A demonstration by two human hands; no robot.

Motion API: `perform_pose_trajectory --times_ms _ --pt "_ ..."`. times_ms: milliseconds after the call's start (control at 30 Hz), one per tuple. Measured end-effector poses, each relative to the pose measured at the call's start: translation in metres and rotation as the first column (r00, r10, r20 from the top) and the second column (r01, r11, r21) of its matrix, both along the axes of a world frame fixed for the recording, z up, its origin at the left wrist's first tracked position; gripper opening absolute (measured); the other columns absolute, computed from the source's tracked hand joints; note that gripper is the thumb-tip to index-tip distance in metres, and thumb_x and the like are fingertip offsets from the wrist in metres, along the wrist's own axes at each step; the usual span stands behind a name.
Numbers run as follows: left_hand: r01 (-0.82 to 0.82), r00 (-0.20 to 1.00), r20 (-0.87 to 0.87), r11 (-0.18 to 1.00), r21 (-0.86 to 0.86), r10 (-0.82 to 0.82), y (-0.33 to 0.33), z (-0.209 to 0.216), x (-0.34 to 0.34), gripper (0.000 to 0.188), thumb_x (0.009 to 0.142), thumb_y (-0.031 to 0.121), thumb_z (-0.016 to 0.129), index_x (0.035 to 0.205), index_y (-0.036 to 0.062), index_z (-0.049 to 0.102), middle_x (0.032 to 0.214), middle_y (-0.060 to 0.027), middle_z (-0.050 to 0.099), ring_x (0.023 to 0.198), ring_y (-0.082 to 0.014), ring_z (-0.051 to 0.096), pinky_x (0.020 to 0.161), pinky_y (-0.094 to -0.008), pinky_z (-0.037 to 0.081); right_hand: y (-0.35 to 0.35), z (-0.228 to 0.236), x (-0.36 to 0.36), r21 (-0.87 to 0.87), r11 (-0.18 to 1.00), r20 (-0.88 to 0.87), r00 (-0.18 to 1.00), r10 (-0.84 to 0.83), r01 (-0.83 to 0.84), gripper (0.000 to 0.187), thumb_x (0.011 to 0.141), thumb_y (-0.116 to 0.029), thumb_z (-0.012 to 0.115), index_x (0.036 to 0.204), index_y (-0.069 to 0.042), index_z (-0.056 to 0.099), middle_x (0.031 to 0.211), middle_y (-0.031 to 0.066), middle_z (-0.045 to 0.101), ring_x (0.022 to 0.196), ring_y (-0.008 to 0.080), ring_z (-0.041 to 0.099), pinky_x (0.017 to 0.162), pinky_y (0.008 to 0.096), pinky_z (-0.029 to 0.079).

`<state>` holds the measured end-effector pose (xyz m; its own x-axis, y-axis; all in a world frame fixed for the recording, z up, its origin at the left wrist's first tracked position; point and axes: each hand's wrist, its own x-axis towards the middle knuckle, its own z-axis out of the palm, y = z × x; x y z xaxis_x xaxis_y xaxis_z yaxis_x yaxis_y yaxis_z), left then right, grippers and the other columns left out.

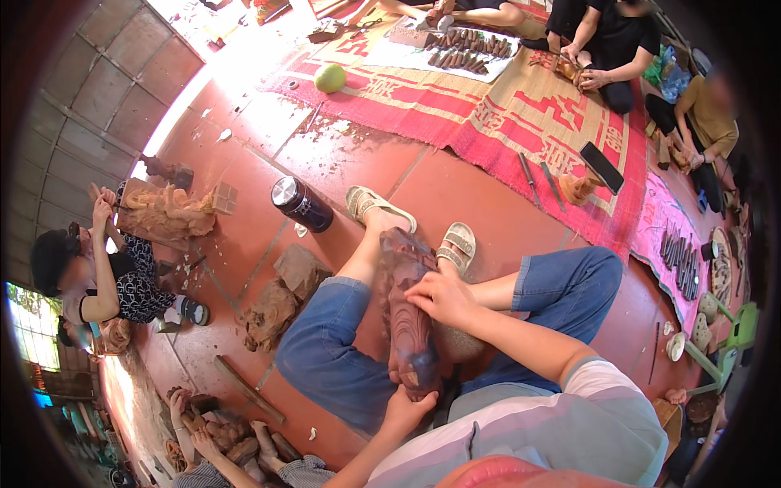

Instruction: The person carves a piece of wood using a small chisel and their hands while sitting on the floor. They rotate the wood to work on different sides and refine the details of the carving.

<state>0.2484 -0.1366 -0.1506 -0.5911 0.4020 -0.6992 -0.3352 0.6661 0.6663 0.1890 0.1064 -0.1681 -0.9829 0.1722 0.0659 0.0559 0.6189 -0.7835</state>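
A dark reddish-brown wood carving [411,321] with flowing grooved lines lies lengthwise between my bent legs, pointing away from me. My left hand [407,411] is wrapped round its near end. Over the carving's middle, from the right, comes my right hand [446,299]. Its fingers are curled together with the tips against the grooved surface, and anything pinched under them is hidden. Beyond the far end, my sandaled feet rest on red floor tiles, one sandal [460,244] to the right.
A dark flask [301,203] and rough wood blocks [272,313] stand left. A person works at a large carving [167,213] farther left. Ahead lies a red patterned mat [488,114] with a green fruit [329,78] and a propped phone [602,167]. Other people sit around.
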Motion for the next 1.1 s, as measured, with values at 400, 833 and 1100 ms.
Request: perform_pose_trajectory --times_ms 400,833,1100 --pt "0.03 0.998 -0.048 0.999 -0.041 -0.032 -0.003 -0.004 0.001 0.064 0.075 0.042 0.076 0.115 -0.0051 0.059 0.106 -0.0213 0.069 0.101 -0.0309 0.067 0.088 -0.036 0.05 0.001 -0.003 -0.003 0.036 0.998 -0.011 0.999 -0.048 0.048 0.017 0.088 -0.029 0.065 0.092 -0.013 0.066 0.091 0.0087 0.06 0.089 0.0307 0.062 0.076 0.0409 0.05" --pt "0.039 0.998 -0.054 0.999 -0.031 -0.041 -0.002 -0.002 -0.001 0.064 0.075 0.041 0.076 0.117 -0.0041 0.058 0.107 -0.0211 0.069 0.101 -0.0311 0.067 0.089 -0.036 0.05 -0.017 -0.009 0.02 -0.125 0.992 -0.026 0.999 -0.02 0.017 0.017 0.089 -0.027 0.065 0.094 -0.01 0.064 0.092 0.009 0.059 0.086 0.0321 0.062 0.073 0.0417 0.05" --pt "0.034 0.999 -0.033 0.999 -0.033 -0.035 -0.003 -0.001 0.0 0.063 0.076 0.041 0.075 0.117 -0.0045 0.058 0.107 -0.0211 0.069 0.101 -0.0317 0.067 0.089 -0.0359 0.05 0.002 -0.012 -0.008 -0.324 0.945 -0.034 0.998 -0.055 0.041 0.019 0.09 -0.023 0.067 0.103 -0.01 0.066 0.095 0.0073 0.065 0.086 0.0237 0.066 0.075 0.0364 0.051"
